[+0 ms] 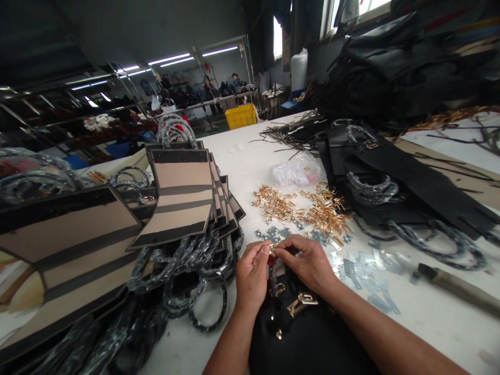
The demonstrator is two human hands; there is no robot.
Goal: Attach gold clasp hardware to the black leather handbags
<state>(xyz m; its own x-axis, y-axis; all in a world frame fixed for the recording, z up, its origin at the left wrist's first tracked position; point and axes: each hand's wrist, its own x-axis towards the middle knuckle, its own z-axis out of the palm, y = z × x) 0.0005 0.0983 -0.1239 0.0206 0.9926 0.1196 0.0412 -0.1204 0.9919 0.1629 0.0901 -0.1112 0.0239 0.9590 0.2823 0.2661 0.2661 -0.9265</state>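
Note:
My left hand (252, 276) and my right hand (307, 260) meet at the fingertips in the middle of the view. Pinched between them is a small gold metal fitting (272, 248). Just below lies a black bag panel (304, 338) with a gold clasp plate (302, 303) and small gold studs on it. A dark handle (276, 276) runs up from this panel under my fingers. Beyond my hands, gold fittings (326, 211) lie in loose heaps, with flat grey metal plates (355, 265) scattered in front of them and to the right.
Stacked bag pieces (183, 195) with plastic-wrapped handles (187, 255) fill the left side. Black panels (410, 182) lie on the right, near a hammer-like tool (457, 286). A clear plastic bag (299, 169) and dark strips (292, 130) sit farther back on the white table (230, 156).

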